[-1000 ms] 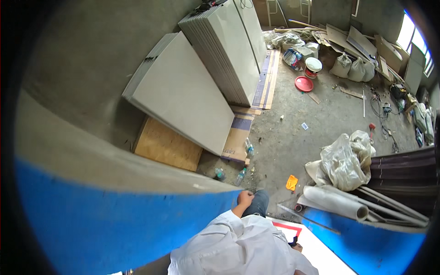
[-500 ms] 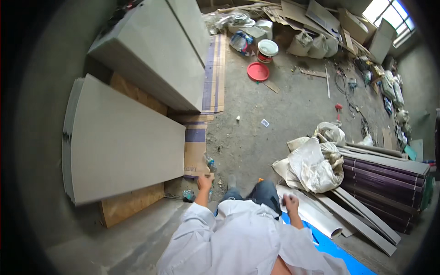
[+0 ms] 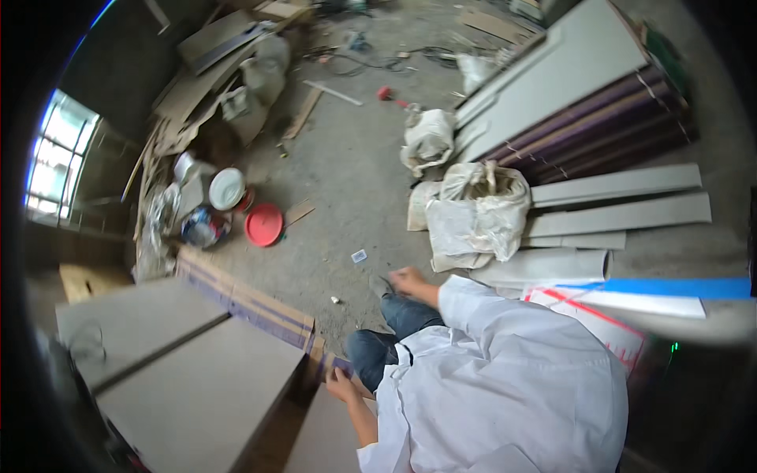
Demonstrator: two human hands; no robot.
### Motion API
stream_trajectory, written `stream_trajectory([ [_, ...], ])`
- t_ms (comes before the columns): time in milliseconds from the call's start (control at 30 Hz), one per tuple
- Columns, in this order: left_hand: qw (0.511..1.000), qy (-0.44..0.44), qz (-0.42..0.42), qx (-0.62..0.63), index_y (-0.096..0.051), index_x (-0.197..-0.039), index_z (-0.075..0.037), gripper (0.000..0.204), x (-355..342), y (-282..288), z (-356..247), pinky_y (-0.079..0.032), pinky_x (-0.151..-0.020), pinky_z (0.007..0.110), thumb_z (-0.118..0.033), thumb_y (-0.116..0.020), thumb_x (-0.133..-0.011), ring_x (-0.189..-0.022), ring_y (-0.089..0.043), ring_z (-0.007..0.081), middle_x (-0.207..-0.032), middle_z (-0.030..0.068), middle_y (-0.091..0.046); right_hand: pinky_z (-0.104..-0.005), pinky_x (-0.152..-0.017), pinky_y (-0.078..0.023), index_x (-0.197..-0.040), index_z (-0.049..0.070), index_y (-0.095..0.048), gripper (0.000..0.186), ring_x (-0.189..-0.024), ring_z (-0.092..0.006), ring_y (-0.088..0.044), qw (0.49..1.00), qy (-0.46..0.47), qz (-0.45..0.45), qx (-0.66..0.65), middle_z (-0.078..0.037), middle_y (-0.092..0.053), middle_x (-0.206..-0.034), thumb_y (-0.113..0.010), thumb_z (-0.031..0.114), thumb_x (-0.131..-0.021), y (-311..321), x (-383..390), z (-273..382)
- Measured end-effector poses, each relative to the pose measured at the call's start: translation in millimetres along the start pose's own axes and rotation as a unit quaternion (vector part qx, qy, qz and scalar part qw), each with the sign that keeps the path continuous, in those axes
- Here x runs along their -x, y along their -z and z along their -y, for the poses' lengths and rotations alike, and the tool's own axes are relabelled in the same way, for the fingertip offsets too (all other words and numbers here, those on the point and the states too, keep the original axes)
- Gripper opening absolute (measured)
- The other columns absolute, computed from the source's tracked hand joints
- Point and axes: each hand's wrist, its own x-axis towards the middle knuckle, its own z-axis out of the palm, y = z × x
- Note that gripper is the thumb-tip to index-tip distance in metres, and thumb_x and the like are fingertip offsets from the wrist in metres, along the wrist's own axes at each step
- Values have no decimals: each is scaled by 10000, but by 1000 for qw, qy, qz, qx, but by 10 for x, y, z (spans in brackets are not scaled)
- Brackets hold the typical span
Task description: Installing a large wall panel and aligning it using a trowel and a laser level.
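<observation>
I look down on my own white shirt and blue jeans. My left hand (image 3: 343, 386) is low beside my knee, at the end of a flattened cardboard strip with purple bands (image 3: 244, 303) that lies along the grey boards (image 3: 197, 386). Whether it grips the cardboard is not clear. My right hand (image 3: 410, 281) reaches forward past my other knee, just above a dark shoe (image 3: 380, 285) on the concrete floor. Its fingers look curled, and I see nothing in it.
White sacks (image 3: 473, 209) lie ahead to the right beside stacked grey and dark purple panels (image 3: 599, 102). A red lid (image 3: 263, 225), a white bucket (image 3: 226, 188) and scrap boards sit at the left. A blue-edged sheet (image 3: 662, 288) is at my right.
The view has swung round sharply, so the boards now lie at lower left and the sacks ahead. My left hand stays by the cardboard end; my right hand has reached further forward.
</observation>
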Motion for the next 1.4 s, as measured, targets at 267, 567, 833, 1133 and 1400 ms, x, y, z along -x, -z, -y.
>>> stream_trajectory([
  [267, 893, -280, 342, 91, -412, -1762, -15, 720, -76, -2012, -2597, -264, -1374, 496, -462, -510, -1207, -1687, -398, 379, -1748, 266, -507, -389, -1093, -550, -1660, 106, -524, 839, -1316, -245, -699, 797, 93, 134, -582, -120, -713, -1526, -531, 756, -1130, -585, 413, 1594],
  [567, 649, -340, 512, -450, -890, -1005, -31, 346, -1994, -2355, -2520, -567, -781, 355, -355, -771, -984, -865, -725, 168, -886, 86, -826, -370, -812, -632, -1076, 88, -835, 381, -870, -118, -779, 788, 145, -209, -561, -13, -839, -991, -717, 445, -1140, 354, 1104, 387],
  [833, 272, -560, 603, -498, -921, -1061, -132, 305, -1794, -2151, -3071, -645, -948, 459, -377, -889, -883, -993, -840, 294, -995, 127, -876, -445, -824, -648, -942, 55, -854, 284, -877, -321, -827, 618, -318, -554, -458, -180, -829, -887, -870, 322, -847, -2499, 1673, -1837],
  [1133, 326, -480, 650, -491, -794, -1009, 30, 258, 306, -3896, -2485, -579, -696, 356, -214, -876, -990, -754, -739, 179, -804, 99, -776, -466, -628, -617, -965, 79, -786, 167, -685, -236, -778, 383, -449, -492, -640, -102, -784, -802, -830, 240, -962, -4625, 2859, -1591],
  [1400, 152, -533, 613, -563, -850, -1165, 12, 323, 910, -4225, -1292, -541, -722, 358, -290, -809, -1057, -767, -719, 190, -901, 98, -827, -491, -601, -654, -951, 120, -743, 200, -659, -277, -779, -2, -343, -422, -839, -98, -793, -848, -816, 295, -1017, -4731, 2693, -2955],
])
